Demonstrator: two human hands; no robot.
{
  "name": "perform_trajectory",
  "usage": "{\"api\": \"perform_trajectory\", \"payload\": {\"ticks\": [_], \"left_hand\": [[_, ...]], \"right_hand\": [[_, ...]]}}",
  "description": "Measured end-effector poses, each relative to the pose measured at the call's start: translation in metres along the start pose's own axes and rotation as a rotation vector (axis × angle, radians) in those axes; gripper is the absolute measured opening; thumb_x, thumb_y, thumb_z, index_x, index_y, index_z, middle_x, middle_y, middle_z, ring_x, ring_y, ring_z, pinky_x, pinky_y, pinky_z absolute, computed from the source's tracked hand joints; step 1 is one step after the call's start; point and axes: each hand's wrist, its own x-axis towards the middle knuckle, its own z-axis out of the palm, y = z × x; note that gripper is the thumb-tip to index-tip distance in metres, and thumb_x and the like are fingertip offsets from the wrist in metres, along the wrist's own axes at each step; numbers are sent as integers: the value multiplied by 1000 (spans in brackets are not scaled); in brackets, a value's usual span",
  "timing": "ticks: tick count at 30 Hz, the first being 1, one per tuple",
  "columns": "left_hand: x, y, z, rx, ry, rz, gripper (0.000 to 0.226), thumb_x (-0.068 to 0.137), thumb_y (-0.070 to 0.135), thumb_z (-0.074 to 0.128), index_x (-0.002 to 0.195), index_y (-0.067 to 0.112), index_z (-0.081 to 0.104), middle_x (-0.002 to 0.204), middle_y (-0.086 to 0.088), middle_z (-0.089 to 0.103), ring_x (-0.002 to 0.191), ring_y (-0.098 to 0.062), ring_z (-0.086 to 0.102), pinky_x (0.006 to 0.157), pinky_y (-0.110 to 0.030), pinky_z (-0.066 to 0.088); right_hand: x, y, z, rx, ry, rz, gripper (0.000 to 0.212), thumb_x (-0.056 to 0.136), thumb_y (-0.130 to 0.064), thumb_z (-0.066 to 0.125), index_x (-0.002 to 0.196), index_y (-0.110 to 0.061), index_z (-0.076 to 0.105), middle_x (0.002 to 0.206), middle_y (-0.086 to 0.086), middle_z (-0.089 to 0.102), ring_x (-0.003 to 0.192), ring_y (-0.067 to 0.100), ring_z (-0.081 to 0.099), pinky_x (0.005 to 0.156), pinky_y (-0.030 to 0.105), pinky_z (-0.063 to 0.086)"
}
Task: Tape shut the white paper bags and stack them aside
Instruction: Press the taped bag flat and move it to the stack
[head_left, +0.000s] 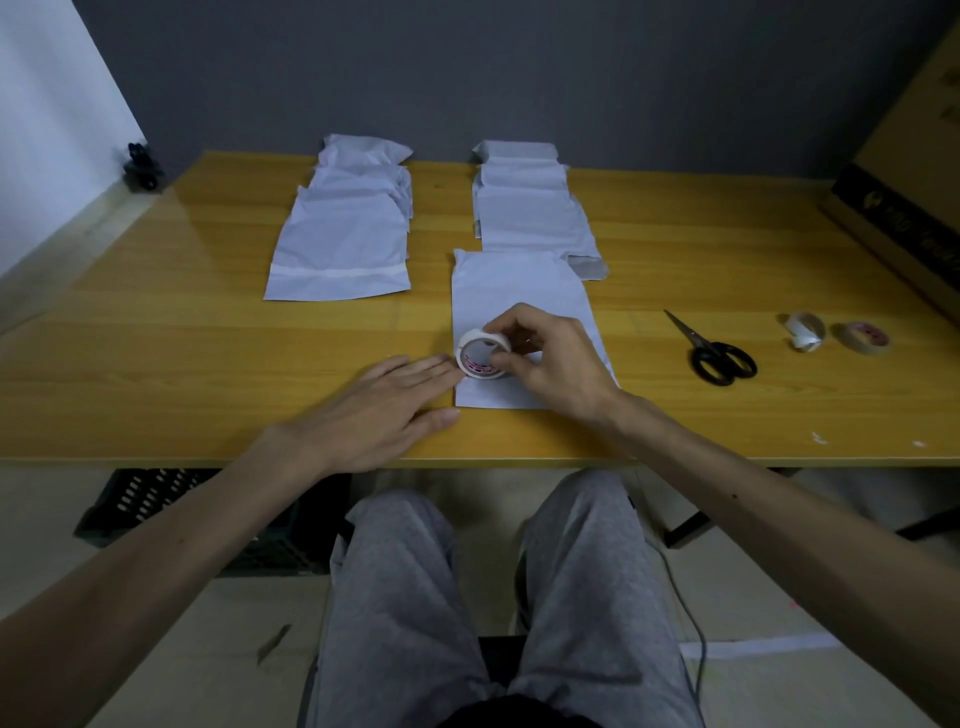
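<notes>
On my feed the right grip (550, 358) is curled around a roll of tape (480, 358), thumb and fingers pinching its rim. The roll stands on edge on the near left part of a white paper bag (514, 291). That bag lies flat on the bench (156, 338) just in front of the person, a little right of centre.

The left grip (384, 410) holds nothing. It lies palm down with its fingers straight, and the fingertips reach the bag's left edge just beside the roll. I cannot tell whether they touch the roll itself.

Farther back I see two overlapping rows of white bags running towards the far edge. The nearest bag of the left row (337, 244) has a pale strip of tape across it near its front end. The right row (530, 208) ends just behind the bag under the grips, and the two seem to overlap slightly at that bag's far right corner.

Black-handled scissors (719, 353) lie closed to the right of the bag, blades pointing away. Beyond them sit two more tape rolls (804, 330) (865, 338), near each other. A cardboard box (909, 182) fills the far right corner, and a black crate (156, 509) sits on the floor under the bench
</notes>
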Motion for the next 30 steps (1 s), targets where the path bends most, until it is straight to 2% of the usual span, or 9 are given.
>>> {"api": "perform_trajectory", "payload": {"ticks": [4,9,13,16,20,25,30], "left_hand": [[0,5,-3,23,21,-17,85,81,73,-9,152,33,13,158,16,11,143,6,0,116,-23,2],[5,19,-16,62,53,-70,75,91,66,-1,148,30,32,153,15,31,145,-2,16,119,-32,7],[5,26,-17,115,116,-94,83,85,60,-8,143,29,43,147,14,43,143,-5,24,119,-36,9],[9,30,-19,175,104,-106,72,92,54,-1,142,29,44,147,14,44,144,-5,23,119,-38,9],[10,31,-20,197,76,-123,66,94,47,3,144,28,42,148,15,41,144,-6,23,119,-37,9],[12,31,-19,201,55,-153,53,104,42,12,144,25,42,150,14,38,143,-4,23,119,-36,9],[12,30,-19,188,63,-156,69,93,47,2,143,26,44,149,16,39,141,-4,27,119,-36,10]], "right_hand": [[0,-2,-1,2,-8,-18,18,82,-2,70,99,-8,68,90,-7,67,83,3,62,77,16,51],[5,-2,-5,-138,-44,-134,18,81,1,68,99,-4,72,92,4,70,82,11,64,77,19,52],[4,-2,-10,-195,-64,-170,21,80,4,66,98,-3,72,86,9,70,77,17,64,75,23,51],[5,-3,-15,-224,-87,-173,19,80,2,66,97,-4,73,84,9,69,77,19,64,74,26,52],[7,-2,-23,-273,-118,-190,7,79,2,67,84,-3,70,80,9,69,77,22,65,73,34,52],[8,-2,-34,-358,-167,-186,18,76,1,69,93,-5,73,79,5,67,72,17,59,66,24,47],[6,-3,-45,-380,-213,-186,23,77,2,68,95,-10,74,77,0,63,70,13,54,65,24,45]]}}
